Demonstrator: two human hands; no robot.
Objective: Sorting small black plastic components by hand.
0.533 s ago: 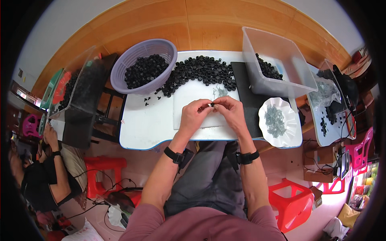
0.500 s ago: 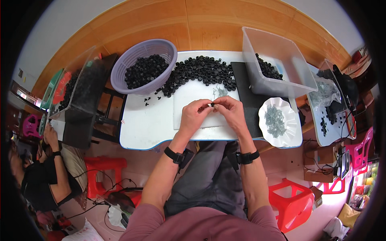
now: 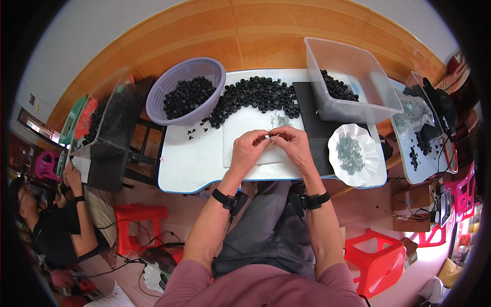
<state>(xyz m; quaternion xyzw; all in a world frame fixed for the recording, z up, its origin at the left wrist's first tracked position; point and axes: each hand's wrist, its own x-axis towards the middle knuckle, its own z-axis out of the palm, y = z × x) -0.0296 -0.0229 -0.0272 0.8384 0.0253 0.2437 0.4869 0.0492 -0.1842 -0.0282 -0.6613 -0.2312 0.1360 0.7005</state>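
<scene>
Both hands meet over the white board [image 3: 232, 153] on the table, fingertips pinched together. My left hand [image 3: 247, 149] is closed on a small black plastic part, mostly covered by the fingers. My right hand [image 3: 293, 146] presses its thumb and forefinger against the same spot; whatever else they hold is hidden. Just beyond the fingers lies a little heap of small clear pieces [image 3: 281, 121]. A wide band of small round black parts [image 3: 261, 94] spreads behind it. To the right, a white scalloped dish [image 3: 372, 157] holds more clear pieces [image 3: 350, 153].
A lilac plastic basket [image 3: 153, 105] of black parts stands at the back left, a clear bin [image 3: 358, 64] with more at the back right. Black mats [image 3: 319, 148] lie under the bin. Red stools [image 3: 376, 261] flank me. Another person [image 3: 71, 225] sits at the left.
My fingertips have closed further over the black part, which showed more plainly before. The view has shifted slightly, and the person at the left has come further into it.
</scene>
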